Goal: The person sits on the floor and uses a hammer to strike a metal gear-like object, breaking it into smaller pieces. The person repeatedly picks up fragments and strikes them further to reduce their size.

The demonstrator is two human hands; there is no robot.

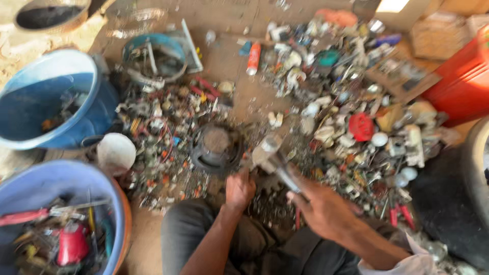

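Head view, blurred by motion. Right hand (322,208) is wrapped tight around the handle of a grey metal hammer (272,155) — fingers closed on the shaft, hammer head raised and tilted up-left, above the floor. Left hand (239,189) is down on the ground just below-left of the hammer head, fingers curled together onto something small in the scrap; what it pins I cannot tell, too blurred.

Just above-left of the left hand lies a round black speaker-like disc (217,147), flat on the floor, near the hammer head but not touching it. Disc and hands sit at the near edge of a wide heap of mixed scrap parts (326,117) — white, red and metal bits spread over the dirt floor.

Left side: a blue plastic tub (30,117) with a few pieces inside, and a nearer blue basin with an orange rim (119,214) holding red-handled tools. A white rounded lump (116,153) sits between them and the heap. A red plastic container (461,81) stands far right. The person's dark-trousered knees (183,229) fill the bottom edge.
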